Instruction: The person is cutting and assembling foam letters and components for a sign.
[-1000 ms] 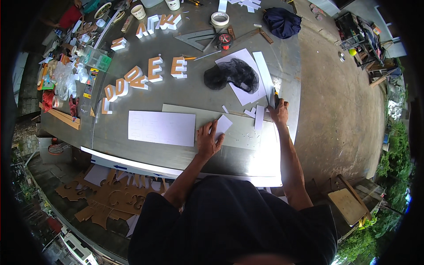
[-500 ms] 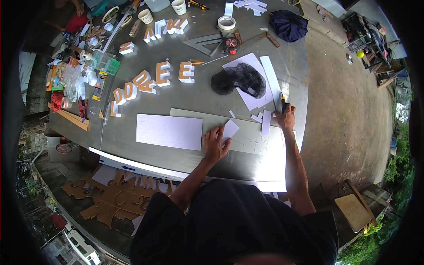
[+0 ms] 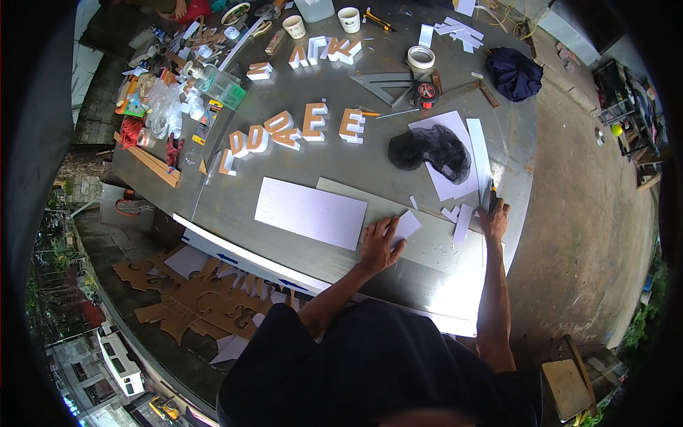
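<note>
My left hand point(image 3: 381, 245) rests with its fingers spread on a small white foam-board piece point(image 3: 407, 226), at the right end of a large white sheet point(image 3: 310, 213). Near the right table edge my right hand point(image 3: 494, 220) is closed around a utility knife point(image 3: 493, 198), dark with a yellow part. Its tip is hard to make out in the glare. A long white strip point(image 3: 479, 153) lies just beyond that hand. Beside it are a narrow white offcut point(image 3: 462, 223) and small scraps. A grey cutting board point(image 3: 434, 240) lies under the left hand and the scraps.
Cardboard-faced white letters point(image 3: 314, 122) stand in rows. Black mesh cloth point(image 3: 430, 151), a tape measure point(image 3: 426, 95), a set square point(image 3: 384, 88), masking tape point(image 3: 421, 58) and two cups point(image 3: 349, 20) lie farther off. Clutter and a plastic bag point(image 3: 165, 107) crowd the far left. Another person's hand point(image 3: 175, 11) shows top left.
The whole view has shifted, so the table and its things sit farther right and slightly lower. Both hands keep about the same places on the table, the right still gripping the utility knife.
</note>
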